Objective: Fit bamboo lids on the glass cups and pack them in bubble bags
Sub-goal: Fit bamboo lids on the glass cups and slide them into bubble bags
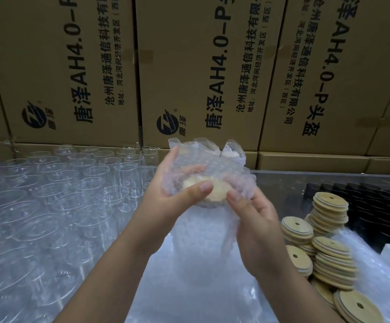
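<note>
Bamboo lid (215, 192) shows pale through the film, and the left thumb lies flat across it. The other left fingers (189, 170) are curled round the far side, under the plastic. So the left hand (177, 183) grips the bubble bag (212, 159) at lid height. Right fingers (236, 197) are bent and close together at the lid's right edge. They look to be pinching the film there, though blur makes pinch versus press hard to call. Right hand (256, 229) sits just below and beside the left.

Glass cup (203, 231) is inside the bag, lidded and roughly upright, held above the tabletop (189, 294) at frame centre. Its body reads only as a cloudy column under the hands. The bag mouth stands open and crumpled above the lid.

Step, as I judge it: lid fitted and cup bagged, with the closing of the bag now in hand. The next move likely calls for folding the loose top down over the lid while the left hand keeps the cup steady.

Empty cups (72, 183) crowd the left of the tabletop. Stacks of spare lids (329, 210) sit at right, near a black tray (375, 206). Printed cardboard boxes (212, 66) form a wall behind.
</note>
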